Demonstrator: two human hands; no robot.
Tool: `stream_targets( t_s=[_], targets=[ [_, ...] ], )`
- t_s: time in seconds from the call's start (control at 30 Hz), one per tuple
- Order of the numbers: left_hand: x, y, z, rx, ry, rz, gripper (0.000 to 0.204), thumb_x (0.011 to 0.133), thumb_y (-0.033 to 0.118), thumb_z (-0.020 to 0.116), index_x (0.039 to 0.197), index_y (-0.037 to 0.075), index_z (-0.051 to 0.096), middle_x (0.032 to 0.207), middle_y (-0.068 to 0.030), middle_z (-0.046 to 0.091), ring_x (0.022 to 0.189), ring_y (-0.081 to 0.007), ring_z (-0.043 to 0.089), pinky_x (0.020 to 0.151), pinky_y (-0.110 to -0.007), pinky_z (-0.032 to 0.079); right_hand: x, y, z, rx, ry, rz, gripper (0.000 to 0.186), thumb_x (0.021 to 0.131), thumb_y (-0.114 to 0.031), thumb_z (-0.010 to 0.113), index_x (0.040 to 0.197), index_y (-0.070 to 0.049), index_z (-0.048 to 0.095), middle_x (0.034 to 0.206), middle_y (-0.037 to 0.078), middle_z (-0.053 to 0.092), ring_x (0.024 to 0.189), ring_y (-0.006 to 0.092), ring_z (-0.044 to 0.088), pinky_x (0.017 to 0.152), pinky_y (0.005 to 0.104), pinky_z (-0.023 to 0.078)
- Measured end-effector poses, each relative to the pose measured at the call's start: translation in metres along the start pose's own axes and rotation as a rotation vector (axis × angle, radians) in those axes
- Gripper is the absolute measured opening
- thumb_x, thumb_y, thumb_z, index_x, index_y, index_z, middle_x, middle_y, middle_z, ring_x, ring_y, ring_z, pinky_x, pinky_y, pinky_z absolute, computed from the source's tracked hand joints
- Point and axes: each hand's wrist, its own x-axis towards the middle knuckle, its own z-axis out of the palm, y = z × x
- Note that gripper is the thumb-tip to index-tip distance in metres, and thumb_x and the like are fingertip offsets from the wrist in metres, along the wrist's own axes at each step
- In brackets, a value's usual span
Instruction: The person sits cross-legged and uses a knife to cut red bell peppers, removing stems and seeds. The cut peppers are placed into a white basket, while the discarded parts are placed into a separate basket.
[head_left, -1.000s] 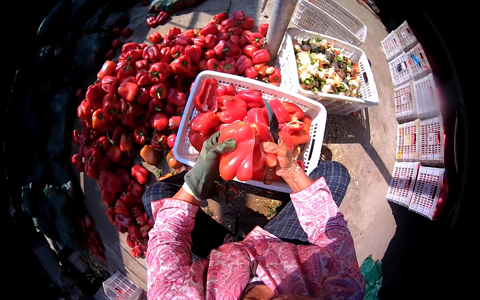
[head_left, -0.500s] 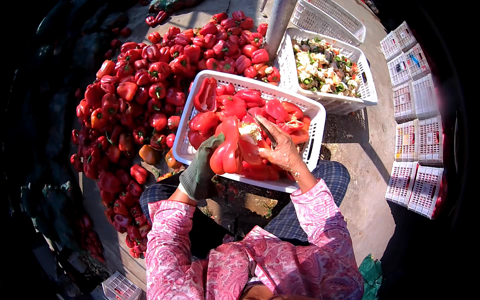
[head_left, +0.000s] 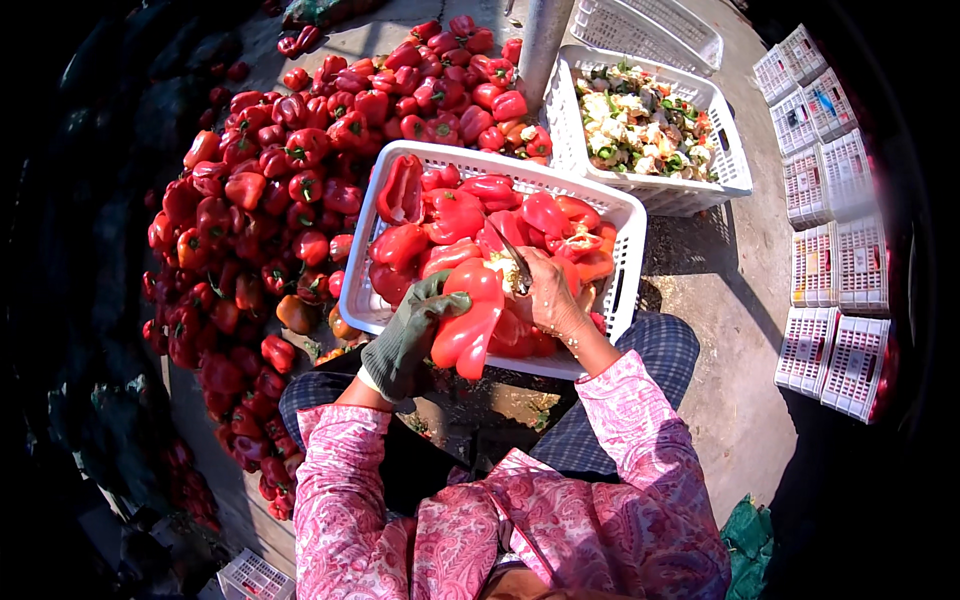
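Note:
My left hand (head_left: 410, 335), in a dark green glove, grips a large red bell pepper (head_left: 468, 325) above the near edge of a white plastic crate (head_left: 632, 260). My bare right hand (head_left: 552, 297) is closed round a knife (head_left: 513, 252), whose blade points up and to the left. Pale seedy core (head_left: 506, 272) shows between the pepper and my right fingers. Whether the core is still joined to the pepper I cannot tell. Cut red pepper pieces (head_left: 452, 215) fill the crate under both hands; one hollow half (head_left: 402, 190) lies in its far left corner.
A big heap of whole red peppers (head_left: 270, 180) spreads across the ground at the left. Beyond the crate, right of a metal post (head_left: 545, 50), stands another white crate (head_left: 735, 165) of cores and stems (head_left: 640, 125). Stacked crates (head_left: 835, 260) line the far right.
The pepper in my left hand has turned and dropped lower, toward me. My right hand has shifted slightly, its fingers now curled more tightly round the knife beside the core.

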Motion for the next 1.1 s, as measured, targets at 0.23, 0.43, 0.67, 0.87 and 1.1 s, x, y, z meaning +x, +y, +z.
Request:
stream_targets(
  t_s=[0.23,0.43,0.67,0.87,1.1],
  targets=[
    [0.006,-0.013,0.0,0.004,0.072,0.01,0.041,0.079,0.009,0.069,0.118,0.001,0.057,0.103,-0.004,0.064,0.091,-0.0113,0.06,0.082,-0.027,0.051,-0.01,0.015,0.0,0.155,-0.021,0.009,0.027,0.075,-0.007,0.07,0.101,-0.002,0.064,0.088,0.005,0.064,0.073,0.0137,0.061,0.063,0.027,0.047],
    [0.018,-0.026,-0.019,0.235,0.322,0.409,0.039,0.078,0.005,0.074,0.113,-0.001,0.058,0.1,-0.006,0.066,0.089,-0.0114,0.061,0.081,-0.027,0.051,0.004,0.015,-0.015,0.677,0.164,0.542,0.027,0.079,-0.013,0.074,0.1,0.001,0.064,0.073,-0.001,0.063,0.055,0.0044,0.056,0.045,0.0189,0.044],
    [0.029,-0.032,-0.031,0.627,0.464,0.472,0.041,0.078,0.008,0.07,0.115,-0.001,0.059,0.096,-0.0118,0.069,0.088,-0.017,0.066,0.077,-0.03,0.052,-0.004,0.029,-0.026,0.789,0.366,0.671,0.018,0.077,-0.013,0.075,0.085,-0.002,0.063,0.067,0.002,0.061,0.044,0.0057,0.051,0.038,0.0187,0.042],
    [0.056,-0.037,-0.069,1.441,0.643,0.566,0.049,0.075,0.026,0.068,0.117,0.002,0.061,0.094,-0.0178,0.068,0.088,-0.0345,0.066,0.081,-0.043,0.052,-0.011,0.04,-0.051,0.993,0.471,0.82,0.018,0.079,-0.011,0.073,0.087,-0.007,0.057,0.063,0.002,0.056,0.04,0.01,0.049,0.036,0.0258,0.043],
    [0.053,-0.021,-0.032,1.54,0.43,0.633,0.082,0.079,0.034,0.068,0.144,0.003,0.028,0.141,-0.0182,0.039,0.128,-0.0304,0.044,0.103,-0.044,0.039,-0.025,0.057,-0.068,1.053,0.544,0.555,0.029,0.086,-0.016,0.064,0.11,-0.002,0.059,0.088,0.008,0.065,0.074,0.0188,0.066,0.068,0.0326,0.057]
  ],
)
